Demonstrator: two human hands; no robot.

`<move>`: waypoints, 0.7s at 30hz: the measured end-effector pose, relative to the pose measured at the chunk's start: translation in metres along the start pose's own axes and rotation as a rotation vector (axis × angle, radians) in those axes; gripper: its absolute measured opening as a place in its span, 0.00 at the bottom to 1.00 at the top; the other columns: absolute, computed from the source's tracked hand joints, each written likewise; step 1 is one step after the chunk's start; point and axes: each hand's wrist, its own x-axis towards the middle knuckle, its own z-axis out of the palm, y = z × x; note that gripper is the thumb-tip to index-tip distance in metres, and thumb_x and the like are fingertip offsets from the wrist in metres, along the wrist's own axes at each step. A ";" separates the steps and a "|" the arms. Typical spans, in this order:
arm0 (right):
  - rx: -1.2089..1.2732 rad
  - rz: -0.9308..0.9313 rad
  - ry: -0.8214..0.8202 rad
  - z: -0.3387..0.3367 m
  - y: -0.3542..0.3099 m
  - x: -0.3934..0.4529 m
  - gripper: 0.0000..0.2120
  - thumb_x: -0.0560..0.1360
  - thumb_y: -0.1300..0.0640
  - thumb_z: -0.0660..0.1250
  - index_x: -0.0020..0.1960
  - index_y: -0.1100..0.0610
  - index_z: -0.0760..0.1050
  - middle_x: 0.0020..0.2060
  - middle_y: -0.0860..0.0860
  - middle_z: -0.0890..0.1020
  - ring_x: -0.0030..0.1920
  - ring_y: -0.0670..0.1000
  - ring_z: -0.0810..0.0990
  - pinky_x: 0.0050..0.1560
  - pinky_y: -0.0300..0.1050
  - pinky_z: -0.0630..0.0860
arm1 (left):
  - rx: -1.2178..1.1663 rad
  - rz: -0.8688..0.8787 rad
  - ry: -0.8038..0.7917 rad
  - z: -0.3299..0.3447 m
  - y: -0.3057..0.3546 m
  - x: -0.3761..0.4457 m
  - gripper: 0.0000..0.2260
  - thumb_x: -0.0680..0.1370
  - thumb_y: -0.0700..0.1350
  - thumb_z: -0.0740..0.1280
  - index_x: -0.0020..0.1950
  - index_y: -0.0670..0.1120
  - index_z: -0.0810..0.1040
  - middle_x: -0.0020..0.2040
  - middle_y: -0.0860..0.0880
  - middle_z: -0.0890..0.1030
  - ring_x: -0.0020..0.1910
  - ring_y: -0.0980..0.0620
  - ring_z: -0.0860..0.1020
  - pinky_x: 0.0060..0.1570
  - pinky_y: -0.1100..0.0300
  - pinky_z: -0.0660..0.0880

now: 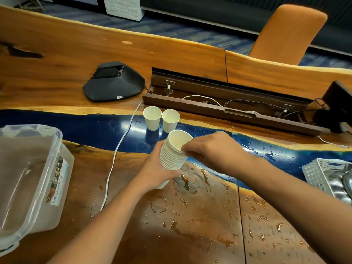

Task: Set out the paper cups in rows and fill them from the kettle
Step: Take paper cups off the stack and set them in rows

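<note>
Two white paper cups stand upright side by side on the blue strip of the table, one cup [152, 118] on the left and the other cup [170, 120] just right of it. Nearer me, my left hand [156, 169] grips a tilted stack of nested paper cups [174, 153] around its lower part. My right hand [211, 149] pinches the rim of the top cup of that stack. At the right edge, a metal kettle [341, 182] lies partly seen inside a basket.
A clear plastic box [28, 178] sits at the left. Beyond the cups are a black conference phone [114, 81], a white cable [122, 141] and an open cable tray [228, 103]. A white perforated basket [318, 175] is at right. Water drops cover the wooden table [200, 216].
</note>
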 end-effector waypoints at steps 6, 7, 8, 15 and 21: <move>-0.002 -0.060 0.020 -0.010 0.004 0.003 0.17 0.72 0.65 0.74 0.59 0.55 0.81 0.48 0.53 0.86 0.41 0.57 0.85 0.33 0.52 0.82 | 0.026 0.015 -0.008 -0.003 0.004 0.005 0.39 0.65 0.45 0.82 0.68 0.59 0.62 0.56 0.63 0.74 0.54 0.63 0.75 0.45 0.71 0.72; -0.008 -0.067 0.016 -0.011 0.005 0.004 0.17 0.73 0.65 0.73 0.60 0.56 0.80 0.48 0.53 0.86 0.40 0.57 0.84 0.32 0.51 0.82 | 0.020 0.017 -0.008 -0.003 0.005 0.006 0.39 0.65 0.45 0.82 0.68 0.59 0.62 0.55 0.62 0.74 0.54 0.63 0.76 0.46 0.70 0.72; -0.019 -0.070 0.011 -0.012 0.005 0.004 0.16 0.73 0.64 0.71 0.60 0.56 0.80 0.47 0.54 0.86 0.39 0.57 0.83 0.31 0.51 0.81 | 0.012 0.020 -0.008 -0.002 0.005 0.006 0.39 0.65 0.45 0.82 0.68 0.59 0.63 0.56 0.62 0.75 0.54 0.63 0.76 0.47 0.70 0.72; -0.100 -0.062 0.071 -0.008 0.006 0.002 0.09 0.70 0.61 0.72 0.51 0.56 0.80 0.35 0.52 0.81 0.26 0.55 0.74 0.21 0.46 0.74 | -0.009 0.027 -0.025 0.002 0.007 0.003 0.37 0.65 0.46 0.82 0.66 0.60 0.64 0.55 0.61 0.76 0.53 0.69 0.75 0.46 0.71 0.72; -0.111 -0.077 0.081 -0.005 0.008 -0.003 0.06 0.75 0.57 0.67 0.51 0.53 0.79 0.37 0.50 0.83 0.28 0.55 0.78 0.24 0.44 0.75 | 0.008 0.041 -0.020 0.002 0.008 0.003 0.38 0.65 0.46 0.82 0.67 0.59 0.63 0.57 0.61 0.75 0.56 0.61 0.76 0.48 0.68 0.72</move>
